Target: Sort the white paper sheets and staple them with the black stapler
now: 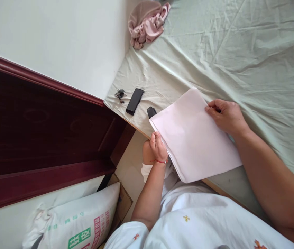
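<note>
A small stack of pale, pinkish-white paper sheets (196, 138) is held at a slant over the bed's front edge. My left hand (158, 147), a red string bracelet at its wrist, is closed on the left edge of the sheets near a corner. On the opposite side, my right hand (226, 116) pinches the right edge between thumb and fingers. Along the left side, several layered edges show. A black object (151, 112) pokes out from behind the upper left corner, partly hidden by the paper.
Wrinkled pale green cloth (253, 62) covers the bed. A black rectangular device (135, 101) and a bunch of keys (120, 94) lie near its left corner. Pink fabric (147, 24) is crumpled by the wall. A dark red door (38, 117) and a white printed sack (84, 218) are at left.
</note>
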### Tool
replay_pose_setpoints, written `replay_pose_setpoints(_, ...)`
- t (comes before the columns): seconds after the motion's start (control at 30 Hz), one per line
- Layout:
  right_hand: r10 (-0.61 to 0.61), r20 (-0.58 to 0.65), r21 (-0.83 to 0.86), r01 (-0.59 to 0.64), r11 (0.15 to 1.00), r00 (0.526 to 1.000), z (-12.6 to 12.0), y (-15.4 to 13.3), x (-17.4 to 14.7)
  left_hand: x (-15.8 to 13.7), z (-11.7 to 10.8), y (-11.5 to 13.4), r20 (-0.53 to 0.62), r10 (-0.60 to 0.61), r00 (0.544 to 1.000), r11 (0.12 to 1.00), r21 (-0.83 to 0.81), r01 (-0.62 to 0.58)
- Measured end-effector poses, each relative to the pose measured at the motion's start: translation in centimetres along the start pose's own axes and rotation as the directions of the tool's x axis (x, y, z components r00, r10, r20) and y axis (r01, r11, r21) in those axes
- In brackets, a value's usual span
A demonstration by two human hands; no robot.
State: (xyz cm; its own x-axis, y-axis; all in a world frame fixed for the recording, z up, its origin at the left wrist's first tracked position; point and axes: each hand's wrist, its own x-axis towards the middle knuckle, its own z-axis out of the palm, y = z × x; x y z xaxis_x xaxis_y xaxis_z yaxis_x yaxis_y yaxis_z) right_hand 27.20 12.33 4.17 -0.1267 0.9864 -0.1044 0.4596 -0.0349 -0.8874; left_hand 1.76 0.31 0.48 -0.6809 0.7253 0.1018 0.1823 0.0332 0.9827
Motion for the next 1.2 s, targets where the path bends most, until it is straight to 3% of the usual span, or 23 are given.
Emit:
replay_pose_setpoints(0.5, 0.024, 0.037, 0.067, -0.027, 0.997, 0.999, 0.23, -0.15, -0.14, 0.03, -0.13, -0.54, -0.007, 0.074, 0.997, 0.986, 0.151, -0.072)
replay_pose_setpoints(1.2, 0.049, 0.116, -0.061, -0.042, 0.997, 0.992, -0.25, -0.14, 0.0, -0.12, -0.2, -0.43, -0.018, 0.03, 0.999, 0.997, 0.066, -0.029)
